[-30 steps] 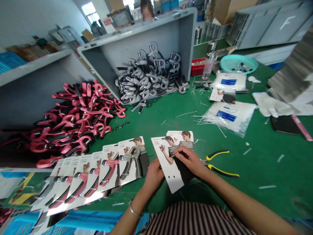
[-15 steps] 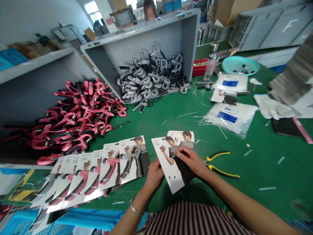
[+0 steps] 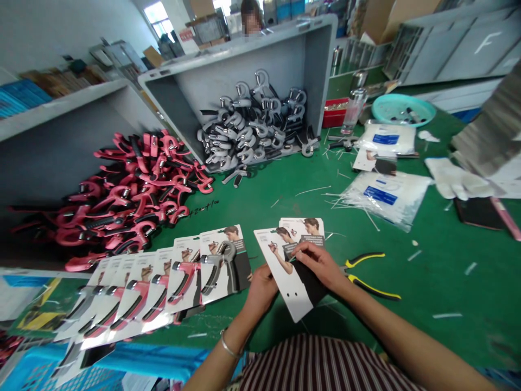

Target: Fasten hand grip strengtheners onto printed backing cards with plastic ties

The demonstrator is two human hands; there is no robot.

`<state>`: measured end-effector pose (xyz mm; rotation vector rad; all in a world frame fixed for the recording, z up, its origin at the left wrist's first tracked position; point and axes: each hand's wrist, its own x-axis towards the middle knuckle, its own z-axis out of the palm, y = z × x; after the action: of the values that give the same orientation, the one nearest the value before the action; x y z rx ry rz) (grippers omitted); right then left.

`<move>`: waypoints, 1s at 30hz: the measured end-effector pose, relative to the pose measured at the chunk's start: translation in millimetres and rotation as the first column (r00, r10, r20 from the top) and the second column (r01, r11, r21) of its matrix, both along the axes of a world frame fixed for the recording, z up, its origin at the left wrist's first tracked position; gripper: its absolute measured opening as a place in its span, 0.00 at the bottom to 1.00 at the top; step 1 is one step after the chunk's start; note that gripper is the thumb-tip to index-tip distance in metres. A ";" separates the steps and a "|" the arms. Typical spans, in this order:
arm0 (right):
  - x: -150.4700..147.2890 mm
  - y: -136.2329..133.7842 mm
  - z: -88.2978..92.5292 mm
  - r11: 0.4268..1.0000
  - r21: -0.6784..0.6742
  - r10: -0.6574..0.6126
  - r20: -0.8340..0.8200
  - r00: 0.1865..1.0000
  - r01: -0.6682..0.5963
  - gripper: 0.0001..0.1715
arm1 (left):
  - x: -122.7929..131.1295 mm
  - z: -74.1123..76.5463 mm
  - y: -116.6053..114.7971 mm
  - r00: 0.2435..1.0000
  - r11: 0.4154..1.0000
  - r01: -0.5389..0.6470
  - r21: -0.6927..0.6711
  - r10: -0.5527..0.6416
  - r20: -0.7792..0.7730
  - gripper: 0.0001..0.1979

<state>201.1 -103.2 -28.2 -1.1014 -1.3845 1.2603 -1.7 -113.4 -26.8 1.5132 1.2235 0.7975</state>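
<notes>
A white printed backing card point(image 3: 285, 279) lies tilted near the table's front edge. My left hand point(image 3: 260, 290) grips its left edge, fingers closed on it. On top of the card, my right hand point(image 3: 319, 263) pinches at its dark middle part with fingers closed. A second card point(image 3: 303, 228) lies partly under the first, just behind it. A row of overlapping cards with pink and grey hand grippers mounted on them point(image 3: 163, 285) runs off to the left. Yellow-handled pliers point(image 3: 366, 274) lie just right of my right hand.
A pile of pink hand grippers point(image 3: 130, 190) sits at the left, a grey bin point(image 3: 309, 60) of grey grippers point(image 3: 252, 125) at the back. Bags of white cable ties point(image 3: 382, 195), a teal bowl point(image 3: 402, 108) and loose ties are at the right. A person stands behind the bin.
Both hands and the card stay in nearly the same place; only the view has shifted slightly.
</notes>
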 end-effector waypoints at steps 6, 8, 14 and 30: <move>4.4 -1.1 1.4 1.000 -0.004 0.000 0.061 0.998 0.000 0.13 | 9.5 8.2 3.1 0.996 0.998 -0.046 0.046 0.049 -0.072 0.05; 5.7 -1.1 4.0 0.999 0.051 0.005 0.135 0.991 -0.012 0.13 | 10.7 15.5 3.4 0.987 0.994 -0.050 0.101 0.065 -0.147 0.05; 8.0 -0.2 28.0 0.932 0.266 0.120 0.418 0.901 -0.247 0.11 | 10.3 22.2 4.6 0.955 0.975 -0.043 0.219 0.105 -0.278 0.16; 6.2 -3.4 26.7 0.949 0.270 -0.022 0.572 0.820 -0.163 0.05 | -1.9 29.9 17.7 0.987 0.933 -0.074 -0.352 0.119 0.108 0.28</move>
<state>207.3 -106.7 -1.6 -1.2650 -2.0126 0.7342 -3.7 -95.7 3.1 1.1056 1.2740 0.6884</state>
